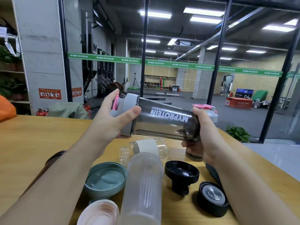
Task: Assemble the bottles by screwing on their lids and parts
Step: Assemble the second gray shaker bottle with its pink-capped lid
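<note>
Your left hand [113, 117] was wrapped round the grey lid [129, 111] of the smoky shaker bottle [162, 122], thumb across the collar and fingers behind the pink flip cap [116, 103], a hold that reads as made for turning the lid. Your right hand [199, 132] clutched the bottle's base, probably to keep the body from spinning. You held the bottle nearly level above the desk [32, 140], lid end to the left, so both wrists could twist against each other.

Below the bottle, a clear bottle with a white sleeve [146, 148] lay uncapped on its side. Nearer you than that lay a frosted tumbler [142, 184], with a green lid [105, 179] to its left and two black lids [181, 174] to its right, all apparently still waiting. Behind the shaker's base stood a second pink-and-grey lid [209, 111].
</note>
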The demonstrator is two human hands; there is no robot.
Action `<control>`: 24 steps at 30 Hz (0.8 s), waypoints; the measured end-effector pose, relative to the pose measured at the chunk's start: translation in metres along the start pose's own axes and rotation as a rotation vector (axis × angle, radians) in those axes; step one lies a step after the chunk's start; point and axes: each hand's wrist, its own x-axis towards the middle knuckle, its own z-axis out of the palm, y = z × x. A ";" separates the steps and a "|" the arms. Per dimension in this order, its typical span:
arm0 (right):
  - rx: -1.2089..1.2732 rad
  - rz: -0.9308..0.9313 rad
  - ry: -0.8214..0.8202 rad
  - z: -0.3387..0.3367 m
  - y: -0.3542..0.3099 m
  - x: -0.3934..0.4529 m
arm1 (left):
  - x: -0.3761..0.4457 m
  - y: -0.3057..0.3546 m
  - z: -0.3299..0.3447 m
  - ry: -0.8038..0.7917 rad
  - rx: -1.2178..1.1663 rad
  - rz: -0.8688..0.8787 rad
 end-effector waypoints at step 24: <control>-0.111 -0.423 0.098 -0.003 -0.004 -0.004 | -0.004 -0.001 0.010 -0.060 -0.172 -0.082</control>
